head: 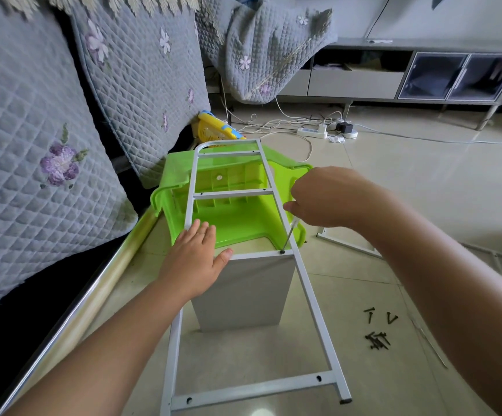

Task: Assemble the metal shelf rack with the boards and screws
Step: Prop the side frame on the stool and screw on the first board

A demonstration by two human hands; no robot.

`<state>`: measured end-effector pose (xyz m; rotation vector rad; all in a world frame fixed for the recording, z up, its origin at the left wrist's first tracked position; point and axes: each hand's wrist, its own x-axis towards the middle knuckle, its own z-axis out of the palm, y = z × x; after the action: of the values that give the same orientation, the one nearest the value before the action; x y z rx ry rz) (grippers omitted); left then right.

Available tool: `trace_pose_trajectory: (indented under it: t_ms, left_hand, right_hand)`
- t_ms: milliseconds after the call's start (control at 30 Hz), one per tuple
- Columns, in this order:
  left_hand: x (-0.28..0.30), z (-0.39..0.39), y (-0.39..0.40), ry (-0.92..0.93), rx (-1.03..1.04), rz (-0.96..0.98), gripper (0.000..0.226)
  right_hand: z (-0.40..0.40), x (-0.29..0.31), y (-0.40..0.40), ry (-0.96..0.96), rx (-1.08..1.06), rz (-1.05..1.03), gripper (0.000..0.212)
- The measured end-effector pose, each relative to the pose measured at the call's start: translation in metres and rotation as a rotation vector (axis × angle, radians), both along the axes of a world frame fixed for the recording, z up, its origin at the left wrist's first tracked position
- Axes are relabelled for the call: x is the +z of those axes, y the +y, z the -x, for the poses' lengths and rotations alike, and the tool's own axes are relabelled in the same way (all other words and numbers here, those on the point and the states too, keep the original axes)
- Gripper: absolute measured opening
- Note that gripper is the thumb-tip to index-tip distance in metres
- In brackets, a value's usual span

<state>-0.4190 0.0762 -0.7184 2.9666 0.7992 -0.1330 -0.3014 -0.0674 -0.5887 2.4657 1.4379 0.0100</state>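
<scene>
One white metal side frame [276, 205] – ladder-shaped, square tube – lies tilted across a green plastic stool [237, 217] tipped on its side. Four crossbars visible on it, incl. the near one w/ two dark holes. One grey board [243, 292], flat & matte, stands on edge under the frame, its top edge against a crossbar.

Left hand [197, 259] flat, fingers straight and together, pressing on the frame's left rail and the board's top edge. Right hand [330, 199] curled round the handle of one screwdriver [288, 237]; thin shaft slants down to one dark screw [282, 252] at the board's right top corner, by the right rail.

Loose black screws [379, 334] on the pale tiled floor [423, 181] to the right – two apart, then a small heap, approx. six, can't count exactly. More white frame parts [348, 243] lie beyond the right forearm. Quilted grey sofa cover [33, 130] w/ purple flowers at left; white power strip [312, 132] and cables further back.
</scene>
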Motion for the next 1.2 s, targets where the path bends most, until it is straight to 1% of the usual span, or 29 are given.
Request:
trace_pose_trajectory:
  t_ms: [67,133,167,200,267,333,400,433,500,533,567,600,700,733,800,933,1033,1200]
  left_hand:
    - [0.001,0.0,0.0,0.004,-0.017,0.004,0.069]
    - [0.001,0.0,-0.001,0.008,-0.021,0.009,0.067]
    - [0.002,0.0,-0.001,0.006,-0.022,0.009,0.066]
    - [0.001,0.0,-0.001,0.003,-0.024,0.008,0.066]
    - [0.001,0.0,0.0,0.004,-0.025,0.0,0.066]
    - [0.0,0.0,0.001,0.005,-0.027,-0.003,0.069]
    - [-0.001,0.0,0.0,0.005,-0.03,-0.004,0.067]
    - [-0.001,0.0,0.0,0.006,-0.032,-0.001,0.067]
    - [-0.001,0.001,0.0,0.014,-0.034,-0.003,0.072]
    - [-0.001,0.001,0.0,0.013,-0.035,-0.01,0.079]
    - [0.0,0.001,0.0,0.011,-0.038,-0.016,0.084]
    - [0.0,0.001,0.0,0.006,-0.04,-0.015,0.084]
    - [0.0,0.001,0.0,-0.012,-0.031,0.002,0.068]
    - [0.0,0.001,0.0,-0.021,-0.032,0.001,0.067]
    - [0.0,0.0,0.0,-0.032,-0.035,-0.002,0.067]
    - [-0.001,0.001,0.0,-0.025,-0.034,0.009,0.067]
    - [0.0,0.002,-0.001,-0.025,-0.038,0.009,0.068]
    - [0.0,0.003,-0.002,0.001,-0.038,0.005,0.068]
  right_hand:
    - [-0.003,-0.002,0.0,0.089,0.012,-0.009,0.026]
    - [-0.006,-0.005,-0.002,0.219,0.047,-0.031,0.008]
    - [-0.006,-0.006,-0.003,0.255,0.071,-0.039,0.003]
    - [-0.005,-0.006,-0.004,0.271,0.084,-0.045,0.006]
    - [-0.004,-0.006,-0.004,0.256,0.078,-0.064,0.017]
    - [-0.004,-0.005,-0.003,0.213,0.07,-0.08,0.022]
    - [-0.003,-0.004,-0.001,0.163,0.061,-0.069,0.023]
    - [-0.001,-0.005,0.001,0.147,0.047,-0.062,0.028]
    - [0.0,-0.008,0.006,0.146,0.0,-0.078,0.04]
    - [0.0,-0.009,0.006,0.161,-0.025,-0.097,0.041]
    - [0.0,-0.009,0.006,0.179,-0.039,-0.114,0.04]
    - [-0.001,-0.01,0.005,0.198,-0.032,-0.121,0.036]
    - [-0.002,-0.011,0.0,0.286,0.029,-0.106,0.01]
    - [-0.003,-0.01,-0.002,0.311,0.045,-0.099,0.006]
    - [-0.003,-0.01,-0.002,0.331,0.047,-0.096,0.008]
    - [-0.008,-0.006,-0.003,0.297,0.042,-0.137,0.009]
    - [-0.009,-0.003,0.0,0.25,0.037,-0.103,0.011]
    - [0.002,-0.004,0.008,0.138,0.031,-0.002,0.023]
